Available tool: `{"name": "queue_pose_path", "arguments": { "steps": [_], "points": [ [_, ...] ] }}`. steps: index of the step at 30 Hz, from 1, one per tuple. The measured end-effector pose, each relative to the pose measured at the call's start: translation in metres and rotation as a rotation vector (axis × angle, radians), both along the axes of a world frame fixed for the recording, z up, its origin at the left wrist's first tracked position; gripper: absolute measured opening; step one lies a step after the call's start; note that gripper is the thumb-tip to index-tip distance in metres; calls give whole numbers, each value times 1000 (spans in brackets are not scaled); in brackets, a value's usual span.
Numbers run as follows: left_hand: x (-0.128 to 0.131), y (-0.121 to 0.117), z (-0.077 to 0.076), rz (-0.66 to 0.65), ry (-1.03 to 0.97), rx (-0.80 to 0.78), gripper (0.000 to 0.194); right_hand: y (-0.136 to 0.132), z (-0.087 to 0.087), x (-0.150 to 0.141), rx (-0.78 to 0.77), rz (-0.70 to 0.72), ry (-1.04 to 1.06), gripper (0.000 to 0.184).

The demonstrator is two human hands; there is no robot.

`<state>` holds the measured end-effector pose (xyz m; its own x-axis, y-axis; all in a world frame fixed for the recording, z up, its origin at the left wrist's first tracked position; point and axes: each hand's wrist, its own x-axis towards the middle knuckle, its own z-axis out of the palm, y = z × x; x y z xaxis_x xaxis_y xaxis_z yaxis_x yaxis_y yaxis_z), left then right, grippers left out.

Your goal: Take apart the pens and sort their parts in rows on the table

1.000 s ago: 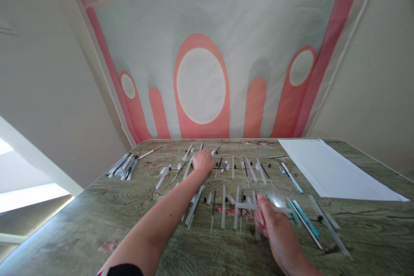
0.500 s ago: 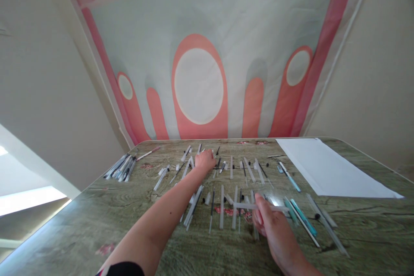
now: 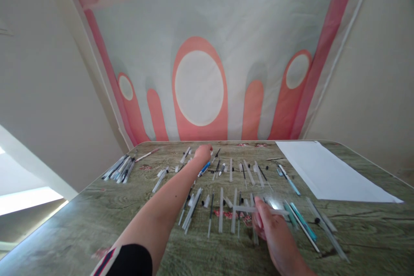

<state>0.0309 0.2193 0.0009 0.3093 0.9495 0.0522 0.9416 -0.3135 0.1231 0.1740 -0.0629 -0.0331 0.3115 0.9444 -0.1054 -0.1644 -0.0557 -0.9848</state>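
Observation:
My left hand (image 3: 202, 153) reaches to the far side of the green wood-grain table (image 3: 80, 224), fingers curled down over small pen parts there; what it grips is hidden. A blue pen piece (image 3: 204, 168) lies just below it. My right hand (image 3: 267, 220) is near the front, pinching a clear pen barrel (image 3: 246, 208) held crosswise above rows of clear tubes, refills and caps (image 3: 223, 207).
A bundle of assembled pens (image 3: 119, 167) lies at the table's left edge. Teal pens (image 3: 302, 217) lie right of my right hand. A white sheet (image 3: 323, 170) covers the far right corner. A pink-and-white cloth (image 3: 200, 73) hangs behind the table.
My left hand has moved a little farther toward the back edge, uncovering the blue pen piece. My right hand keeps the clear barrel almost still.

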Motion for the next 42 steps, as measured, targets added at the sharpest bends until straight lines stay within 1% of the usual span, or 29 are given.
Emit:
{"name": "queue_pose_path", "arguments": {
  "steps": [2, 5, 7, 9, 11, 14, 15, 16, 17, 18, 19, 21, 22, 24, 27, 29, 31, 32, 33, 34, 36, 38, 39, 40, 42],
  "points": [
    [7, 1, 2, -15, -6, -30, 30, 1, 2, 0, -8, -11, 0, 51],
    [14, -4, 7, -42, -29, -58, 30, 2, 4, 1, -8, -5, -4, 51],
    [18, -12, 15, -66, -59, -64, 30, 2, 7, 1, -2, -1, -14, 50],
    [21, -28, 26, -105, -102, -63, 30, 1, 9, 0, 3, -9, -31, 51],
    [23, -53, 39, -175, -153, -70, 28, 1, 12, 0, 8, -6, -44, 52],
    [23, -111, 56, -351, -220, -144, 27, 0, 13, 0, 9, 23, -41, 52],
    [22, -132, 60, -454, -240, -200, 27, 0, 12, 0, 5, 36, -38, 51],
    [20, -152, 63, -643, -272, -292, 28, -1, 10, 1, 1, 49, -41, 51],
    [19, -170, 65, -761, -277, -332, 24, -1, 8, 1, -4, 63, -55, 50],
    [17, -186, 67, -806, -265, -327, 18, -1, 5, 1, -9, 78, -78, 50],
    [15, -198, 68, -822, -250, -301, 15, -2, 3, 1, -12, 94, -109, 50],
    [11, -212, 70, -796, -221, -262, 15, -3, 0, 0, -17, 110, -170, 51],
    [9, -216, 71, -785, -227, -276, 15, -4, -1, 0, -15, 120, -194, 51],
    [7, -220, 71, -773, -275, -357, 14, -5, 0, -2, -4, 131, -228, 51],
    [5, -224, 68, -730, -332, -436, 14, -6, 1, -3, -18, 131, -258, 52],
    [4, -221, 66, -697, -319, -450, 15, -6, 1, -3, -48, 135, -241, 53],
    [2, -205, 66, -598, -267, -413, 16, -6, 1, -4, -43, 147, -227, 52],
    [-1, -191, 68, -525, -232, -374, 17, -6, 1, -4, -26, 152, -233, 51],
    [-3, -173, 69, -397, -180, -293, 17, -6, 2, -4, -6, 160, -251, 51],
    [-6, -152, 71, -308, -151, -242, 17, -7, 3, -5, 8, 171, -276, 51],
    [-11, -107, 73, -190, -103, -207, 19, -8, 5, -6, 9, 197, -328, 52],
    [-13, -66, 71, -91, -46, -209, 22, -8, 6, -7, -3, 224, -365, 53],
    [-12, -50, 68, -52, -20, -213, 25, -8, 6, -8, -3, 232, -380, 53],
    [-10, -37, 64, -20, 0, -213, 28, -8, 6, -8, 2, 236, -392, 53],
    [-3, -18, 54, 19, 27, -190, 31, -7, 5, -9, 21, 238, -406, 53]
  ]
}}
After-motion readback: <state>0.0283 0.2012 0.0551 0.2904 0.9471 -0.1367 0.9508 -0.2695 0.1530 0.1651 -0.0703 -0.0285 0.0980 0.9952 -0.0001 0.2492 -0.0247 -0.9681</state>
